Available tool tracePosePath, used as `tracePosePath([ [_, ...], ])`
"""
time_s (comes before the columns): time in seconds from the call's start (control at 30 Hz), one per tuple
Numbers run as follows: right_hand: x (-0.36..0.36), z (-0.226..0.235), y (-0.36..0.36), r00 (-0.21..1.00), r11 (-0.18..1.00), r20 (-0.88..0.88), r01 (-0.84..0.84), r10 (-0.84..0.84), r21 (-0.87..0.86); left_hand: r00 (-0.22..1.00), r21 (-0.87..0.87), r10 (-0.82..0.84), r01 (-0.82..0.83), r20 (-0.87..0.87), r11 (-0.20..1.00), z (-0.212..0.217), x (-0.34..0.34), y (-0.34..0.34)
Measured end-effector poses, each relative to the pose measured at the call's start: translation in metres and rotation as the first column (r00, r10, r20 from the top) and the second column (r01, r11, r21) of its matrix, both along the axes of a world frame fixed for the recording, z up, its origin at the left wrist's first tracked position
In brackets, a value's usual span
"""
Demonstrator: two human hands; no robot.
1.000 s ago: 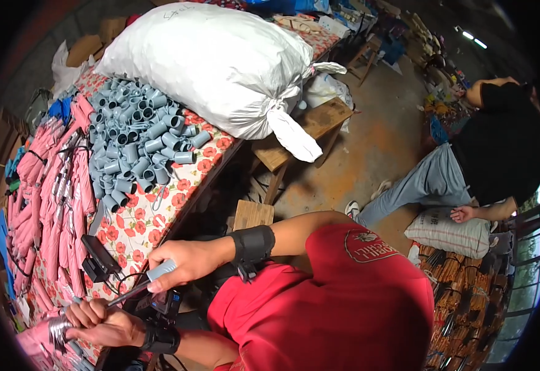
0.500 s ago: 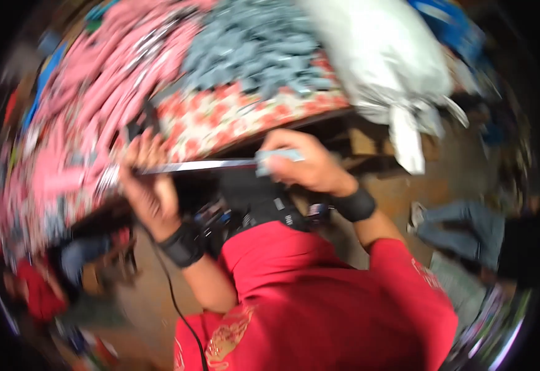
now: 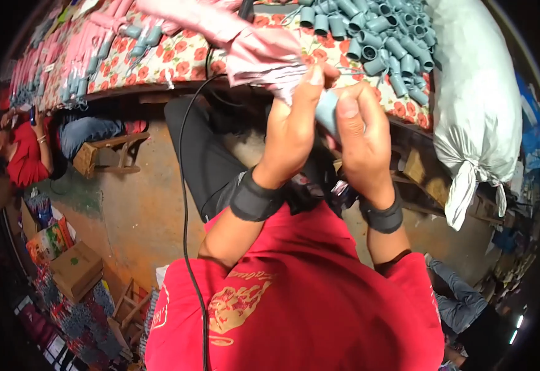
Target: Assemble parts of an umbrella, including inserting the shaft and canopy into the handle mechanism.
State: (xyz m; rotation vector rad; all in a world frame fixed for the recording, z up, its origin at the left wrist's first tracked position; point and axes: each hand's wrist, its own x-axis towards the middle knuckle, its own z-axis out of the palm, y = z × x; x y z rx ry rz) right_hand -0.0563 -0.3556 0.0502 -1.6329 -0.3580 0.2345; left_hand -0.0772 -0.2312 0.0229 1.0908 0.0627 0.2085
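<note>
A pink umbrella [image 3: 261,52] with its cloth furled stretches from the far side of the table towards me. My left hand [image 3: 290,133] is closed round its gathered near end, where the pleats bunch up. Close beside it, my right hand [image 3: 368,145] grips a grey-blue umbrella handle [image 3: 327,112], thumb along its side. The handle sits at the umbrella's near end, between my two hands. My fingers cover the joint, so how far the two parts fit together is hidden.
Loose grey-blue handles [image 3: 378,43] lie heaped on the floral tablecloth [image 3: 183,59]. More pink umbrellas [image 3: 84,52] with handles lie at the left. A stuffed white sack [image 3: 477,93] stands at the right. A black cable [image 3: 183,185] hangs beside my left arm. Another person [image 3: 29,151] sits far left.
My hands were apart, with a bare metal shaft between them. Now they are close together, and no shaft shows. The view has shifted too, so the table looks different.
</note>
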Motion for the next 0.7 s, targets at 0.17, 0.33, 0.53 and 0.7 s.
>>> tracePosePath([
  [0.17,-0.003,0.002,0.015,0.991,0.984,-0.125,-0.015,0.038,0.179,0.972,-0.306,-0.133,0.190,0.195,0.933,-0.006,0.004,0.012],
  [0.33,-0.008,-0.005,0.025,0.981,0.977,-0.176,-0.037,0.076,0.212,0.984,-0.385,0.037,0.033,0.174,0.922,-0.011,0.003,0.025],
  [0.53,-0.006,-0.014,0.030,0.987,0.998,-0.151,-0.051,0.053,0.022,0.998,-0.212,0.042,-0.031,0.050,0.977,-0.009,-0.003,0.038],
  [0.7,-0.002,-0.019,0.055,0.991,0.991,-0.133,0.003,0.014,0.133,0.998,-0.140,-0.050,0.046,-0.027,0.989,-0.009,-0.008,0.049],
])
